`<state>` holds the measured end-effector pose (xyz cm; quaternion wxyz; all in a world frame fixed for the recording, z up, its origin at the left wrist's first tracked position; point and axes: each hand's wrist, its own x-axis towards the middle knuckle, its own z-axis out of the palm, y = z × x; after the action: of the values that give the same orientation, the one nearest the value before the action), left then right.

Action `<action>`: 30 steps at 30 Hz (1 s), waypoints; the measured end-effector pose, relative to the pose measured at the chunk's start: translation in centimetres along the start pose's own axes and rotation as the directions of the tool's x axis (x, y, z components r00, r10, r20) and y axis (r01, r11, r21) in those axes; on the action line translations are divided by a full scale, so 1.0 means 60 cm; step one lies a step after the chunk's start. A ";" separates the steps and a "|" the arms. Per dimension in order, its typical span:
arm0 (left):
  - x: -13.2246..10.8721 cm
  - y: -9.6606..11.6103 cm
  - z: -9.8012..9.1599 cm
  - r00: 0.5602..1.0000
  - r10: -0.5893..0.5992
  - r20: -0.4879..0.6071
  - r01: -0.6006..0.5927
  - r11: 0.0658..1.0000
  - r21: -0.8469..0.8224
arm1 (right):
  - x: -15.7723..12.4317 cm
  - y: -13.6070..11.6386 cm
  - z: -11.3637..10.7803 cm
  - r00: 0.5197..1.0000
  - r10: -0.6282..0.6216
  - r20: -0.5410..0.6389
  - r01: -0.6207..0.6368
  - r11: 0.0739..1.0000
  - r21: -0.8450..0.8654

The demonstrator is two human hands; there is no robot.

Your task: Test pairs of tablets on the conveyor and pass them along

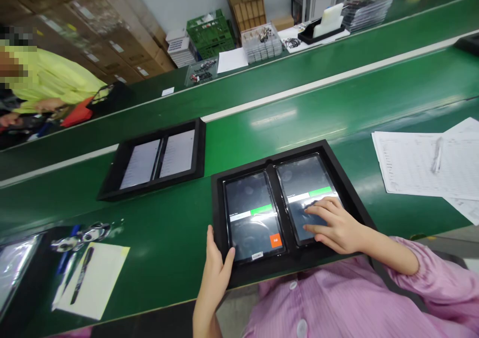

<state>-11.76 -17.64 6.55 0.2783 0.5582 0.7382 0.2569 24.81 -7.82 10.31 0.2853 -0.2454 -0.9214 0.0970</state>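
In the head view a black foam tray [277, 193] lies at the near edge of the green bench, holding two tablets side by side. The left tablet [247, 188] shows a white and green bar and an orange box reading "Fail". A similar bar lights the right tablet [299, 175], partly hidden by my hand. My left hand [216, 263] grips the tray's near left corner, thumb on the rim and fingers along the outer side. Over the right tablet, my right hand [335, 225] is open, fingers spread at its screen; contact with the glass is unclear.
Another black tray [200, 148] with two lit tablets sits farther left. Printed sheets [407, 163] with a pen lie right. Near left are a yellowish paper pad [105, 283] and a black marker [82, 273]. Across the bench, a person in yellow [56, 73] works.
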 end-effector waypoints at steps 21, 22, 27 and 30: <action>0.003 -0.004 -0.022 0.992 0.086 0.088 -0.094 0.991 0.095 | -0.007 -0.005 -0.002 0.982 0.043 0.182 -0.042 0.999 -0.011; 0.010 -0.003 -0.029 0.991 0.099 0.088 -0.109 0.988 0.111 | -0.008 0.001 -0.009 0.987 0.062 0.149 -0.056 0.998 -0.039; 0.106 0.077 -0.044 0.927 0.306 0.217 -0.362 0.882 0.302 | 0.005 0.089 -0.036 0.939 0.339 -0.061 -0.336 0.860 -0.384; 0.196 0.161 -0.016 0.782 0.450 0.431 -0.601 0.729 0.329 | 0.023 0.152 -0.013 0.845 0.513 -0.152 -0.512 0.692 -0.509</action>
<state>-8.48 -4.00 12.44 0.1726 0.8290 0.5292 0.0536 27.91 0.78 8.70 0.1662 -0.5613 -0.8062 -0.0857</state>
